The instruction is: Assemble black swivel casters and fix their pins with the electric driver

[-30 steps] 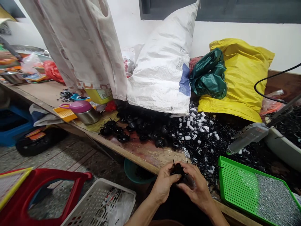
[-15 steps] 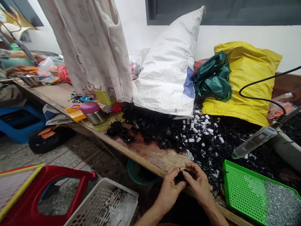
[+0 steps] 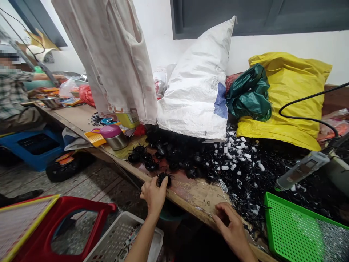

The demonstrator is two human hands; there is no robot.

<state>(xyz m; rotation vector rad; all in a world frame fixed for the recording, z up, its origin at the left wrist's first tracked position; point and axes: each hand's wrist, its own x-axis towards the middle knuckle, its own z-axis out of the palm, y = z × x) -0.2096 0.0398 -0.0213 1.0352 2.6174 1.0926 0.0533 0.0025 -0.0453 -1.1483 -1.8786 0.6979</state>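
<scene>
My left hand [image 3: 153,194] pinches a black plastic toy bug [image 3: 164,179] with thin legs, low over the front edge of the wooden bench [image 3: 199,191]. Its fingers cover part of the bug. Just left of it, several similar black bugs [image 3: 139,154] lie in a cluster. My right hand [image 3: 231,223] is at the bench edge with fingers apart and nothing in them. A pile of black plastic parts [image 3: 245,182] spreads beyond my hands, with small white pieces [image 3: 231,154] scattered on it.
A green perforated tray [image 3: 286,225] holds small metal screws [image 3: 334,233] at the right. Above it hangs a grey electric screwdriver [image 3: 302,171]. White [image 3: 191,105] and yellow [image 3: 291,102] sacks stand behind. A purple-lidded flask [image 3: 117,140] is left; a person [image 3: 13,94] sits farther along.
My hands have parted. The left has carried the black bug leftward toward the cluster, while the right has let go and stayed near the bench edge. The view has shifted slightly.
</scene>
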